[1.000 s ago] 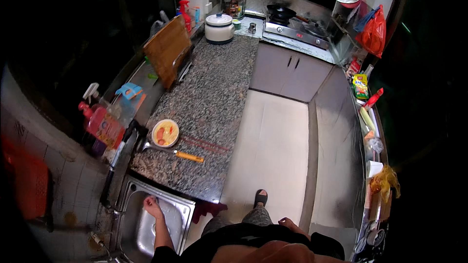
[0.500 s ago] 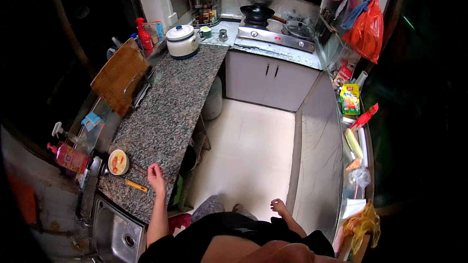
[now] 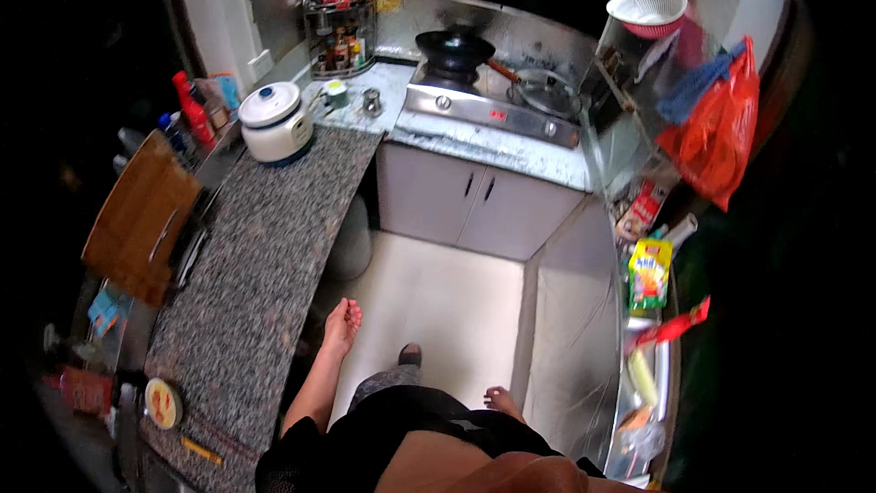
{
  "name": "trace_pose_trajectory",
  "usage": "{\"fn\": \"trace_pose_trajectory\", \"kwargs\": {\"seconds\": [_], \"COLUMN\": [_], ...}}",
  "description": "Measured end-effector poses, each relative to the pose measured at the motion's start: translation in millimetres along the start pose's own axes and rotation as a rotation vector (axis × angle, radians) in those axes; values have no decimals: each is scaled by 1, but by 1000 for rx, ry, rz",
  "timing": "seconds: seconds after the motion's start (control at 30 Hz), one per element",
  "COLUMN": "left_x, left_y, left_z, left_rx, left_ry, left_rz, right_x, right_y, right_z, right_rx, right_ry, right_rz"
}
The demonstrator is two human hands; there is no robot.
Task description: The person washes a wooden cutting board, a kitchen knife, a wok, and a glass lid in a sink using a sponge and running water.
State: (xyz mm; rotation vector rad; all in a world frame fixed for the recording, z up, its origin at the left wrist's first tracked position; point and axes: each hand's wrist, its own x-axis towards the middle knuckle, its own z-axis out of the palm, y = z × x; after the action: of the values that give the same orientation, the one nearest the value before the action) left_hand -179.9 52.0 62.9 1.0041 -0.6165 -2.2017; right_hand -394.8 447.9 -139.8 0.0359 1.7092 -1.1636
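Left hand (image 3: 342,327) forward, loosely curled

Speckled grey counter (image 3: 251,256): flat, left of your left hand (image 3: 341,327). Rounded grey bin (image 3: 352,246): upright, ahead of that hand, part-hidden by counter. Shiny panel (image 3: 573,329): right of your right hand (image 3: 503,400).

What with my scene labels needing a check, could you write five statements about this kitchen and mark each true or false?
1. The left hand holds the yellow handle. False: the hand looks empty; the handle lies on the granite counter.
2. The black wok sits on the stove. True.
3. The white pot has its lid off. False: it is on.
4. The red bag hangs on the picture's right side. True.
5. The right hand touches the red bag. False: they are well apart.
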Motion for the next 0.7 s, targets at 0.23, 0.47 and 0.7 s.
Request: {"fn": "trace_pose_trajectory", "kwargs": {"seconds": [0.23, 0.47, 0.7], "left_x": [163, 277, 432], "left_y": [47, 74, 72], "left_z": [182, 365, 508], "left_rx": [-29, -14, 30], "left_ry": [-250, -594, -453], "left_rz": [-234, -315, -197], "right_x": [80, 171, 294], "right_y": [-106, -223, -372], "right_z": [-49, -92, -172], "right_rx": [-134, -173, -286], "right_ry": [202, 234, 219], "right_rz": [130, 69, 14]}}
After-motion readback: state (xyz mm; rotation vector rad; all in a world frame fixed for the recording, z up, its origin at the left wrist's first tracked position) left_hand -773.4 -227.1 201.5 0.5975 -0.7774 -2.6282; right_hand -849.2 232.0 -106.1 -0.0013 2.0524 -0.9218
